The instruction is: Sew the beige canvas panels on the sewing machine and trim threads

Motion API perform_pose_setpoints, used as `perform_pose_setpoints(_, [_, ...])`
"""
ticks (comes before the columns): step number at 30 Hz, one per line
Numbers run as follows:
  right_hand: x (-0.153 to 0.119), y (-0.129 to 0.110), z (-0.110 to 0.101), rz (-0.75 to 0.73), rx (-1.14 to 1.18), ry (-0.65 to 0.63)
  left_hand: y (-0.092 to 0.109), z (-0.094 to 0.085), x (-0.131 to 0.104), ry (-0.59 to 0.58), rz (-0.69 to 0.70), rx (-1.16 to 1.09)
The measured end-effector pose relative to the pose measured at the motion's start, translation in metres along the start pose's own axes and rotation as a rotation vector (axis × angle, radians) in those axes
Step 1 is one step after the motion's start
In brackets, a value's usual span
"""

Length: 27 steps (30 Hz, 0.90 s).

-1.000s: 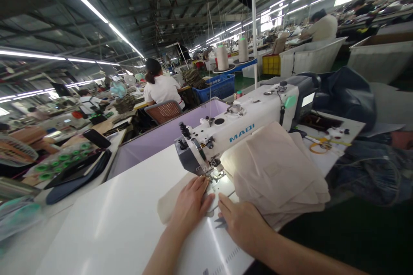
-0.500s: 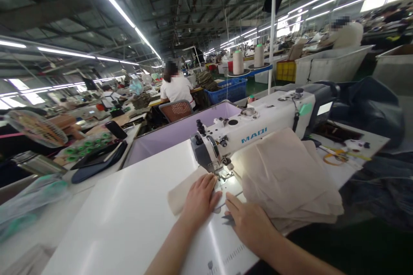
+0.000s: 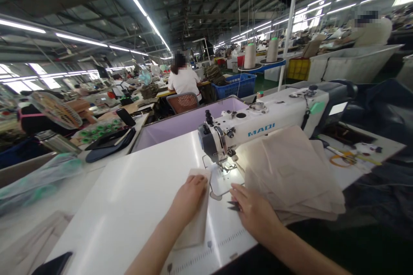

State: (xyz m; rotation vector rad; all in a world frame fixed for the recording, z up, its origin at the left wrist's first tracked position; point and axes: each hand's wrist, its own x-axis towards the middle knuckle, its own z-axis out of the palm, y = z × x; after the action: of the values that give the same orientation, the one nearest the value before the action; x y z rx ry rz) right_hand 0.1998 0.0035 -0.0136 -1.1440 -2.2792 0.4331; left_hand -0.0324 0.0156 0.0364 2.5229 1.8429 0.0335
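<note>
My left hand (image 3: 190,194) grips a folded beige fabric piece (image 3: 195,233) near its upper end, fingers curled and pressed on it. The piece lies on the white sewing table (image 3: 138,193), to the left of the needle plate (image 3: 225,181). In my right hand (image 3: 256,211) is a pair of thread snips (image 3: 233,206), its dark tips pointing left; the handle is hidden in the palm. That hand is just in front of the needle plate. The white sewing machine (image 3: 274,111) stands beyond both hands, its lamp lighting the needle area.
A stack of beige fabric pieces (image 3: 290,176) leans against the machine on the right. Behind the table is a lilac-lined bin (image 3: 193,116). Orange-handled scissors (image 3: 342,159) lie at the right. A seated person (image 3: 183,79) works ahead. Bagged green spools (image 3: 100,131) sit at the left.
My left hand has drawn the fabric piece away from the needle, toward me and left, and the piece has turned lengthwise. My right hand stays near the plate with the snips. The view has shifted.
</note>
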Motion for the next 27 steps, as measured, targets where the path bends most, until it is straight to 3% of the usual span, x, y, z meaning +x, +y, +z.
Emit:
perform_pose_setpoints(4, [0.000,0.010,-0.013,0.036,0.240,0.210,0.012,-0.004,-0.006,-0.095,-0.400,0.221])
perform_pose_setpoints(7, [0.002,0.013,-0.023,0.047,0.290,0.209,0.021,-0.005,-0.012,-0.147,-0.541,0.231])
perform_pose_setpoints(16, [0.003,-0.005,-0.036,-0.065,0.045,-0.221,0.025,-0.006,-0.018,-0.159,-0.584,0.235])
perform_pose_setpoints(20, [0.001,-0.008,-0.037,-0.078,-0.094,-0.329,0.032,-0.011,-0.019,-0.160,-0.599,0.254])
perform_pose_setpoints(23, [0.001,-0.007,-0.037,-0.103,-0.119,-0.342,0.040,-0.012,-0.017,-0.084,-0.435,0.246])
perform_pose_setpoints(27, [0.000,-0.006,-0.036,-0.133,-0.111,-0.303,0.043,0.005,-0.008,0.119,0.150,0.016])
